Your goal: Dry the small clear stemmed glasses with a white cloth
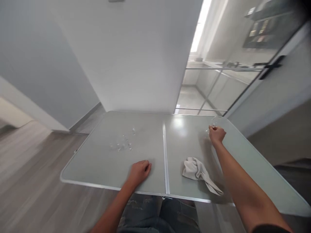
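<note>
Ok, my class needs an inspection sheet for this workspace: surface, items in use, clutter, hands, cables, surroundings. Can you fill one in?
Surface: pale table, metallic strip across it
Items in use: clear round object; crumpled light cloth; several clear items, too faint to identify
Clutter: nothing seen
Hands: right hand appears to grip the clear round object; left hand loosely curled by the front edge
Cables: nothing seen
Surroundings: pale wall, black handle, wood-look floor

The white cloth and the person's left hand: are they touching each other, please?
Apart. The head view shows it: the cloth lies right of the metal strip, the left hand rests left of it, and tabletop shows between them.
</note>
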`<action>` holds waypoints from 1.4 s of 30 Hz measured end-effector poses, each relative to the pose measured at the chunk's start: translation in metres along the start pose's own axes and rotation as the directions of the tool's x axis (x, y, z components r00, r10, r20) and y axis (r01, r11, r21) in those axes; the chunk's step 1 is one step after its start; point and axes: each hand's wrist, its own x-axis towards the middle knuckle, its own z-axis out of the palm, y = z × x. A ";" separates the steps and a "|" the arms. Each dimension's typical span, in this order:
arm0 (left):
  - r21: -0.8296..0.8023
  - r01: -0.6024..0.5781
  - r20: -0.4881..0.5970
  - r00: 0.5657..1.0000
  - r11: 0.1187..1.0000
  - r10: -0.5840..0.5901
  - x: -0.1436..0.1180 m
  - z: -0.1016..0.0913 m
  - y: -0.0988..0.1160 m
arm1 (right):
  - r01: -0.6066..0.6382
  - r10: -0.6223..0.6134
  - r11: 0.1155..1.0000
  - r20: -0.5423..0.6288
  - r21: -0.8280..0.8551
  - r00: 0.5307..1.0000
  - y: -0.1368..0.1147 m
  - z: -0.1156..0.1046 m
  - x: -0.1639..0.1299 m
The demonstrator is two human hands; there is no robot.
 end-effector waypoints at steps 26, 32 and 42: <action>-0.099 0.007 0.014 1.000 0.995 -0.005 -0.005 -0.005 0.000 | 0.296 -0.601 0.789 0.576 0.538 0.554 -0.238 0.105 -0.327; -0.111 0.035 0.031 0.999 0.993 -0.032 -0.003 -0.005 0.000 | 0.304 -0.595 0.795 0.581 0.525 0.556 -0.242 0.114 -0.329; -0.009 -0.008 -0.016 1.000 1.000 0.008 -0.001 -0.005 0.002 | 0.341 -0.496 0.865 0.525 0.369 0.691 -0.137 0.003 -0.294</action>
